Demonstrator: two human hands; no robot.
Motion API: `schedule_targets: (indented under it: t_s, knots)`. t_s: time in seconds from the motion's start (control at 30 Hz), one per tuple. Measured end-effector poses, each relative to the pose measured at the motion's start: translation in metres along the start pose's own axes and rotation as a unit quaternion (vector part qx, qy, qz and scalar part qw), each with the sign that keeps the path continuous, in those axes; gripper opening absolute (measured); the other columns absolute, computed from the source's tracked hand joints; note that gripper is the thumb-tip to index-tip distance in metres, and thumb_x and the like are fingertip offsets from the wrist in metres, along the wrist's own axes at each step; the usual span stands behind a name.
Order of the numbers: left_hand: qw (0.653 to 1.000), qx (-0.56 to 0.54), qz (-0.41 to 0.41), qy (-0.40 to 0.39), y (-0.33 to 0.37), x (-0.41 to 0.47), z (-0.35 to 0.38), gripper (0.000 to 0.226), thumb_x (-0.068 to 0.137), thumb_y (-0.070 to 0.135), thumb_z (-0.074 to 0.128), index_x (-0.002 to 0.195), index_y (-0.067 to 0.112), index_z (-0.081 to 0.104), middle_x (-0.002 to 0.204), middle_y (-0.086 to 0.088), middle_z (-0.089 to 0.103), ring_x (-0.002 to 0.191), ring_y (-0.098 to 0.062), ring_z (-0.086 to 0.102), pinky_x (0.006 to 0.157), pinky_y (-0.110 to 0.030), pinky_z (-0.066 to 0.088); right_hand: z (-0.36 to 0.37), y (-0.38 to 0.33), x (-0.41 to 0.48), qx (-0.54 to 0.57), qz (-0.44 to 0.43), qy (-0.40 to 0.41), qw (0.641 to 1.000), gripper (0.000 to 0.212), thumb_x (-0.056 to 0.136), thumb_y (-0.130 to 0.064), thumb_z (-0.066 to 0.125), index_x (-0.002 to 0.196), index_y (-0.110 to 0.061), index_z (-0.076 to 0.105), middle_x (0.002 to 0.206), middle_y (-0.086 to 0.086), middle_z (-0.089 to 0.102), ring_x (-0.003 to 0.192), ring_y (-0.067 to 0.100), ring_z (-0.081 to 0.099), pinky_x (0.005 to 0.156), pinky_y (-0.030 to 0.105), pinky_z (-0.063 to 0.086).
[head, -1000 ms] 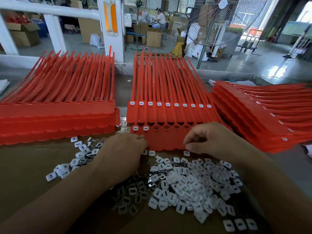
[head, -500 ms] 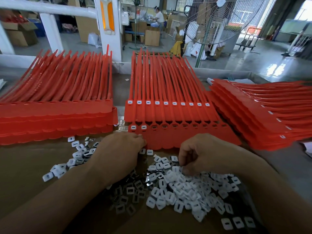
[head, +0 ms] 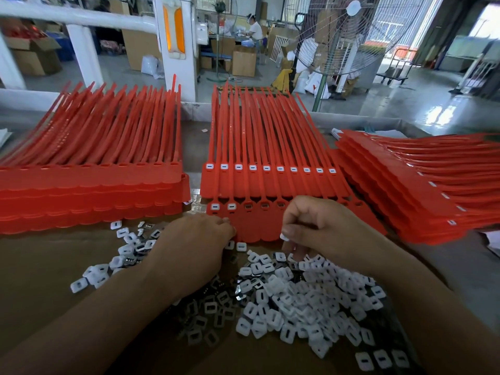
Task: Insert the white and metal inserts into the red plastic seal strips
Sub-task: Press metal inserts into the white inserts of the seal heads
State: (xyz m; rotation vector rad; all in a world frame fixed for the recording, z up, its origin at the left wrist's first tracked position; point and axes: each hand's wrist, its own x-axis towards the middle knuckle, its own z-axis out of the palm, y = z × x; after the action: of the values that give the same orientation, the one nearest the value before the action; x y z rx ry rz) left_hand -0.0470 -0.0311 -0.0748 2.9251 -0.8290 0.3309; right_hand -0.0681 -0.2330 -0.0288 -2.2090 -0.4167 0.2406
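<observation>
A sheet of red seal strips [head: 254,226] lies in front of me on a stack whose upper row carries white inserts. In the front row two sockets at the left hold white inserts [head: 223,206]; the sockets beside them show dark metal. My left hand [head: 193,251] rests on the sheet's front left edge, fingers curled on the rim. My right hand [head: 322,231] hovers over the sheet's front edge and pinches a white insert [head: 284,236] between thumb and fingertips. A heap of loose white and metal inserts [head: 292,299] covers the cardboard below both hands.
A stack of red strips [head: 89,190] lies at the left, another stack [head: 422,190] at the right. More loose inserts [head: 108,269] are scattered left of my left hand. A standing fan [head: 338,33] and cartons stand beyond the table.
My right hand dipped into the heap of inserts and has come back up to the sheet's edge with a white insert pinched. The left hand stayed put.
</observation>
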Motion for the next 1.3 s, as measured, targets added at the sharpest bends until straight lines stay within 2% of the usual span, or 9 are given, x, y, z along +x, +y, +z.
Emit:
schedule_targets:
  t_s: [0.13, 0.37, 0.6, 0.7, 0.83, 0.93, 1.07, 1.2, 1.3]
  knots:
    - [1.000, 0.003, 0.005, -0.004, 0.000, 0.000, -0.001, 0.040, 0.090, 0.016, 0.034, 0.126, 0.028, 0.047, 0.126, 0.011, 0.052, 0.115, -0.008, 0.049, 0.092, -0.024, 0.041, 0.002, 0.003, 0.002, -0.032, -0.012, 0.020, 0.999, 0.011, 0.086, -0.019, 0.061, 0.077, -0.023, 0.057, 0.075, -0.006, 0.069, 0.069, 0.009, 0.066, 0.064, 0.021, 0.052]
    - [1.000, 0.003, 0.003, -0.008, 0.000, -0.001, -0.002, 0.040, 0.090, 0.017, 0.035, 0.127, 0.029, 0.045, 0.126, 0.012, 0.052, 0.115, -0.007, 0.048, 0.091, -0.024, 0.040, 0.004, 0.007, 0.005, -0.014, 0.004, 0.047, 0.999, 0.022, 0.076, -0.012, 0.073, 0.083, -0.030, 0.061, 0.075, -0.010, 0.067, 0.070, -0.001, 0.064, 0.065, 0.010, 0.050]
    - [1.000, 0.010, 0.002, -0.015, 0.000, 0.000, -0.002, 0.039, 0.090, 0.018, 0.036, 0.126, 0.028, 0.046, 0.127, 0.011, 0.051, 0.115, -0.010, 0.048, 0.093, -0.027, 0.041, 0.006, 0.004, 0.012, -0.034, -0.027, 0.058, 0.997, 0.023, 0.080, -0.009, 0.068, 0.074, -0.031, 0.067, 0.066, -0.019, 0.065, 0.066, -0.006, 0.061, 0.063, 0.009, 0.048]
    - [1.000, 0.008, 0.007, -0.015, -0.001, 0.000, -0.002, 0.037, 0.089, 0.018, 0.038, 0.124, 0.027, 0.048, 0.125, 0.011, 0.052, 0.114, -0.010, 0.048, 0.092, -0.026, 0.043, 0.001, 0.000, 0.024, -0.082, -0.027, 0.066, 0.994, 0.023, 0.082, -0.011, 0.066, 0.076, -0.033, 0.067, 0.074, -0.020, 0.065, 0.075, -0.009, 0.061, 0.066, 0.002, 0.044]
    - [1.000, 0.004, 0.004, -0.009, -0.002, 0.002, -0.002, 0.037, 0.087, 0.018, 0.038, 0.121, 0.027, 0.050, 0.124, 0.011, 0.053, 0.113, -0.010, 0.049, 0.092, -0.027, 0.042, 0.000, 0.000, 0.048, -0.129, -0.009, 0.074, 0.989, 0.021, 0.084, -0.011, 0.065, 0.076, -0.030, 0.063, 0.074, -0.014, 0.063, 0.069, -0.005, 0.058, 0.060, 0.001, 0.041]
    - [1.000, 0.009, 0.006, -0.008, -0.002, 0.001, -0.001, 0.037, 0.087, 0.019, 0.037, 0.120, 0.027, 0.051, 0.123, 0.010, 0.054, 0.111, -0.011, 0.051, 0.091, -0.028, 0.042, 0.006, 0.002, 0.065, -0.142, -0.006, 0.094, 0.985, 0.016, 0.083, -0.008, 0.064, 0.076, -0.021, 0.064, 0.065, -0.018, 0.055, 0.060, -0.008, 0.050, 0.056, 0.000, 0.037]
    - [1.000, 0.009, 0.011, -0.007, -0.003, 0.001, 0.000, 0.037, 0.086, 0.020, 0.038, 0.119, 0.027, 0.052, 0.122, 0.011, 0.055, 0.110, -0.011, 0.051, 0.088, -0.027, 0.042, 0.014, 0.004, 0.081, -0.145, -0.002, 0.112, 0.983, 0.012, 0.084, -0.007, 0.061, 0.080, -0.015, 0.069, 0.063, -0.021, 0.051, 0.060, -0.009, 0.048, 0.056, -0.004, 0.035]
    - [1.000, 0.002, 0.010, -0.010, -0.004, 0.002, 0.000, 0.035, 0.085, 0.021, 0.040, 0.118, 0.026, 0.053, 0.121, 0.010, 0.055, 0.109, -0.011, 0.052, 0.087, -0.028, 0.045, 0.020, 0.006, 0.090, -0.140, 0.019, 0.113, 0.984, 0.021, 0.085, -0.011, 0.062, 0.070, -0.026, 0.060, 0.065, -0.020, 0.053, 0.065, -0.005, 0.050, 0.056, 0.002, 0.037]
    - [1.000, 0.002, 0.009, -0.014, -0.003, 0.002, 0.000, 0.036, 0.085, 0.020, 0.040, 0.118, 0.027, 0.052, 0.122, 0.010, 0.055, 0.109, -0.011, 0.051, 0.087, -0.028, 0.045, 0.023, 0.008, 0.091, -0.142, 0.033, 0.107, 0.983, 0.020, 0.084, -0.012, 0.063, 0.070, -0.026, 0.062, 0.067, -0.019, 0.055, 0.069, -0.003, 0.052, 0.062, 0.008, 0.039]
